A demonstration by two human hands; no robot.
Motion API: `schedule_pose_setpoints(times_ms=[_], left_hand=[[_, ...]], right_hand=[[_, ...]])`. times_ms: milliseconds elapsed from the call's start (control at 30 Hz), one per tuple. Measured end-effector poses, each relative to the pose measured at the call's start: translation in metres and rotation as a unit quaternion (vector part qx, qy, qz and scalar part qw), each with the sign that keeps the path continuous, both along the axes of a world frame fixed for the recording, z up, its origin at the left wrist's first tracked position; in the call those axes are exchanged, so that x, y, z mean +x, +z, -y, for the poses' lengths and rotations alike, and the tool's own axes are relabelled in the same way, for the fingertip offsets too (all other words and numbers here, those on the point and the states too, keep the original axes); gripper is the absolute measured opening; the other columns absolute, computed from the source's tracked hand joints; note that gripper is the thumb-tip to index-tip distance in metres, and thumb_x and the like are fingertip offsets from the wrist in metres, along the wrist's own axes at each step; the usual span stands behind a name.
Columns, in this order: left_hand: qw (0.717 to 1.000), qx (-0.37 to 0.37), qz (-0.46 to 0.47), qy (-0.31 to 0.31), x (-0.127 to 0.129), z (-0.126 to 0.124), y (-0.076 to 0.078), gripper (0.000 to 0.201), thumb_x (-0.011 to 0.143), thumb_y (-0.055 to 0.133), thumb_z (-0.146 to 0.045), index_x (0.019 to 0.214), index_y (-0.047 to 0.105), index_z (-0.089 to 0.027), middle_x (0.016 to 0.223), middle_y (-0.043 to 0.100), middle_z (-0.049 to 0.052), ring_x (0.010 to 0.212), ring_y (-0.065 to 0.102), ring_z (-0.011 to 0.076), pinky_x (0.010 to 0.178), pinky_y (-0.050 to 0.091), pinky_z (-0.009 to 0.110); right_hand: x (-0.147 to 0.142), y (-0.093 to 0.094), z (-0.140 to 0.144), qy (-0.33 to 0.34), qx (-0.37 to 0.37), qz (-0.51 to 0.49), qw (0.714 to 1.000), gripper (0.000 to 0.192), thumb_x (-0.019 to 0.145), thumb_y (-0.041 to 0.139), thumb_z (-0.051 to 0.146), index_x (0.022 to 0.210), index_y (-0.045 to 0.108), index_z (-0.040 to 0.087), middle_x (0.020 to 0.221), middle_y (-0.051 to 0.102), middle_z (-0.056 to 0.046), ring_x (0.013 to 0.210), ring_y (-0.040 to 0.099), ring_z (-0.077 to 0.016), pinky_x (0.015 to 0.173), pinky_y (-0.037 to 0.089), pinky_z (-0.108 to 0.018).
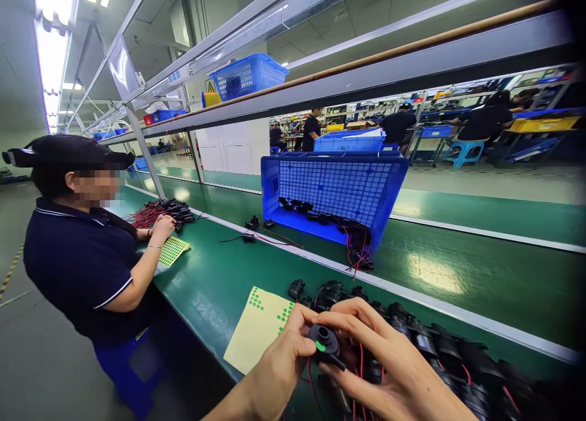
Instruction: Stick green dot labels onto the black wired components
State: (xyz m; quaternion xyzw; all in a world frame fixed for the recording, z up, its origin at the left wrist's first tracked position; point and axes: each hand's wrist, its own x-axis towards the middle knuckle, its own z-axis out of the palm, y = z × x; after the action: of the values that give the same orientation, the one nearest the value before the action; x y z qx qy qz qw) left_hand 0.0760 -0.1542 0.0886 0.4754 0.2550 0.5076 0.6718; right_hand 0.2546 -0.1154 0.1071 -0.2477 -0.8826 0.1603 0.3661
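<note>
Factory line, long green counter [220,287], both hands on one small black round plastic part with red wires [324,343].
Left hand [281,363] pinches the part's near side, thumb by a green dot sticker; right hand [389,366] grips its far side, fingers curled. Part is held just above counter edge, beside pale yellow sticker sheet [256,326] and pile of black wired parts [434,348]. Tipped blue plastic crate [334,192] behind; co-worker in dark polo [82,256] to the left.

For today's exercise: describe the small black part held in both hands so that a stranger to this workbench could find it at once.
Start at the green workbench and go to its near edge, by the yellow sticker sheet. There the left hand and right hand pinch a black round part. Unlike the black parts piled behind, it bears a green dot.
</note>
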Motion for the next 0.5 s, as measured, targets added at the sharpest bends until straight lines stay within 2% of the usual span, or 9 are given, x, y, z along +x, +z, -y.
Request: schedule_pose_setpoints(times_ms=[133, 500], left_hand=[[1.000, -0.019, -0.011, 0.007, -0.001, 0.001, 0.003, 0.019, 0.080, 0.051, -0.025, 0.097, 0.051, -0.018, 0.098, 0.053, 0.004, 0.098, 0.046, 0.0213, 0.094, 0.032, 0.037], [0.996, -0.004, -0.078, 0.030, -0.008, 0.000, -0.010, 0.017, 0.081, 0.047, -0.017, 0.096, 0.052, -0.021, 0.095, 0.048, 0.001, 0.096, 0.043, 0.0201, 0.095, 0.032, 0.036]], right_hand=[[0.001, -0.002, -0.001, 0.011, -0.004, -0.001, 1.000, 0.058, 0.087, 0.064, 0.008, 0.135, 0.051, 0.038, 0.102, 0.062, 0.002, 0.071, 0.067, -0.0099, 0.060, 0.057, -0.019], [-0.001, -0.007, 0.001, 0.000, 0.038, 0.028, 0.999, 0.068, 0.078, 0.060, 0.003, 0.136, 0.049, 0.036, 0.097, 0.062, 0.001, 0.076, 0.068, -0.0139, 0.065, 0.058, -0.024]])
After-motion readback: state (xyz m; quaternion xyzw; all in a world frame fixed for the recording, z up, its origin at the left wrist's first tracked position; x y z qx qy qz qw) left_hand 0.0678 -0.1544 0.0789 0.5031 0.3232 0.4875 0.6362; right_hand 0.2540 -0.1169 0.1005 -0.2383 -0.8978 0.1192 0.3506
